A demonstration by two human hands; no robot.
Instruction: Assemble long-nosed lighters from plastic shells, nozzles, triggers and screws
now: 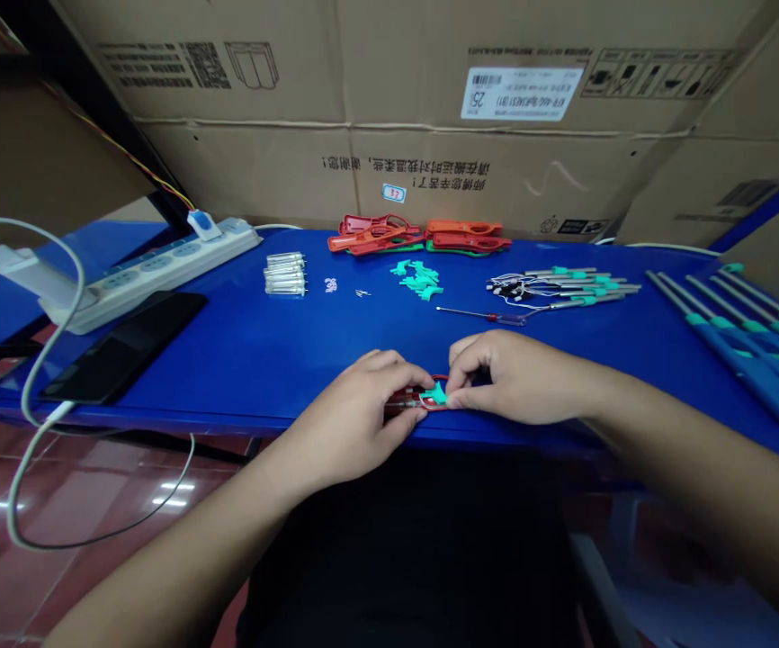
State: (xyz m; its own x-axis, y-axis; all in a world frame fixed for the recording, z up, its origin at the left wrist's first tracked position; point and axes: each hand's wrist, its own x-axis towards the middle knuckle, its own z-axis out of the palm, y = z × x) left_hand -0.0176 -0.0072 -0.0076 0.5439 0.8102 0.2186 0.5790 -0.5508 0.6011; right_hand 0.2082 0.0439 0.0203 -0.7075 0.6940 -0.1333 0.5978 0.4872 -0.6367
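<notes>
At the front edge of the blue table, my left hand grips a red plastic shell between fingers and thumb. My right hand is closed in a pinch at a small teal plastic part, which lies over the shell's right portion. A thin pale wire seems to curve beside that part. My fingers hide much of the shell, so the inside shows only partly. Just beyond my right hand rests a screwdriver with a clear handle. Further back is a pile of loose teal parts.
Red shells and orange shells line the back. Clear tubes and tiny metal pins lie left; wired metal rods and a blue rack stand right. A phone and power strip occupy the left end.
</notes>
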